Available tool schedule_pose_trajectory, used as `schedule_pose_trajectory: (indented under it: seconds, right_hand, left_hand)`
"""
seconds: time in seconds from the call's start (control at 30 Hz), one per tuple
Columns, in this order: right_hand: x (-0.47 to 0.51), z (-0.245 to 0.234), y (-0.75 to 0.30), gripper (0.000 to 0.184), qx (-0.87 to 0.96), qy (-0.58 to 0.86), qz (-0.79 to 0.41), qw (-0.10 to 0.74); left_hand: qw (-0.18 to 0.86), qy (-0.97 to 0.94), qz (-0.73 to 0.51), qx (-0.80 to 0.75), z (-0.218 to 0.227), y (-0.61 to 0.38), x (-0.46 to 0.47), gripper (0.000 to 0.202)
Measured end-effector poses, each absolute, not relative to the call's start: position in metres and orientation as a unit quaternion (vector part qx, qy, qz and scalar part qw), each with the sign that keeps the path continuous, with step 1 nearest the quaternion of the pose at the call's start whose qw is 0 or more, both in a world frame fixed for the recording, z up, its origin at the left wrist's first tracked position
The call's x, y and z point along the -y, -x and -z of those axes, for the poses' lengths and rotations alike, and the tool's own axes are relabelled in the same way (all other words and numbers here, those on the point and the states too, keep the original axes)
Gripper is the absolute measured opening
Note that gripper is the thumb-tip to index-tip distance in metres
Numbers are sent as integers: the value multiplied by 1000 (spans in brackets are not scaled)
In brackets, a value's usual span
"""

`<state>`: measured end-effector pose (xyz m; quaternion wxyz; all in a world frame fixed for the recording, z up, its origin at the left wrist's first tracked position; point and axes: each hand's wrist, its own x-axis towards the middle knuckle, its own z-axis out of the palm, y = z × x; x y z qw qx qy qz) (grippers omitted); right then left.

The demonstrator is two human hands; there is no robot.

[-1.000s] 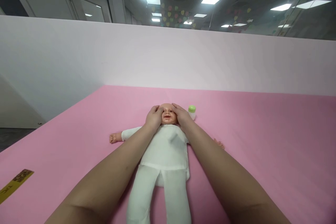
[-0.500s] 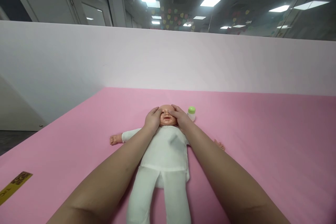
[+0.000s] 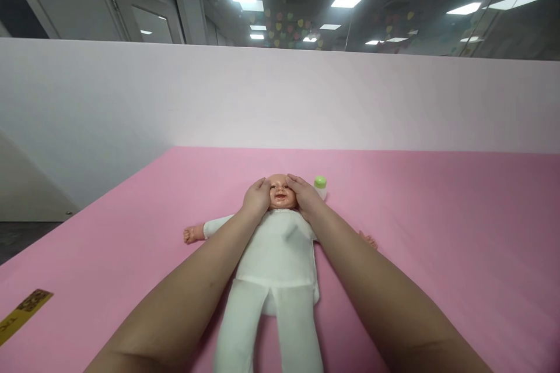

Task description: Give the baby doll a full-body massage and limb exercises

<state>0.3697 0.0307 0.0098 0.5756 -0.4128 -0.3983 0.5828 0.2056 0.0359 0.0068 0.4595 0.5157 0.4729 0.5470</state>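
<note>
A baby doll (image 3: 277, 250) in a white suit lies on its back on the pink mat (image 3: 437, 233), head pointing away from me. My left hand (image 3: 256, 198) rests against the left side of the doll's head (image 3: 279, 190). My right hand (image 3: 305, 196) cups the right side of the head, thumb near the brow. Both hands touch the head without lifting it. The doll's arms stretch out sideways; its small hand (image 3: 191, 235) shows at the left. A small bottle with a green cap (image 3: 321, 185) stands just beyond my right hand.
A low white partition wall (image 3: 280, 99) borders the mat at the back. A yellow tag with dark print (image 3: 24, 308) lies on the mat at the lower left. Beyond the mat's left edge is dark floor (image 3: 21, 233).
My thumbs have slid outward across the doll's face, uncovering its eyes again. The doll and the bottle have stayed in place.
</note>
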Motion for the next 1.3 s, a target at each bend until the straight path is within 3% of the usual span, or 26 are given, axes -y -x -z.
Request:
schedule_pose_trajectory:
  seconds: [0.23, 0.37, 0.43, 0.53, 0.6, 0.7, 0.97, 1.1, 1.3]
  right_hand:
    - [-23, -20, -387, 65, 404, 384, -641, 528]
    - [-8, -35, -400, 81, 450, 357, -661, 482]
    - [-1, -42, -405, 98, 479, 345, -668, 452]
    - [5, -47, -408, 127, 523, 337, -662, 418]
    - [5, -45, -408, 138, 548, 344, -645, 407]
    - [0, -38, -405, 137, 571, 375, -599, 417]
    - [-13, -29, -401, 111, 606, 495, -414, 466]
    - [-13, -27, -399, 108, 614, 488, -403, 471]
    - [-17, -17, -398, 111, 596, 455, -428, 505]
  left_hand:
    - [503, -499, -517, -480, -15, -203, -33, 43]
    - [558, -497, -485, -454, -29, -198, -23, 49]
    - [597, -511, -453, -421, -35, -192, -16, 68]
    - [617, -550, -408, -387, -39, -182, -8, 117]
    - [610, -578, -387, -379, -38, -175, -7, 132]
    - [569, -618, -385, -382, -36, -170, -10, 124]
    - [429, -648, -430, -459, -27, -178, -20, 95]
    - [375, -675, -425, -473, -21, -179, -25, 90]
    - [391, -667, -438, -458, -18, -178, -25, 92]
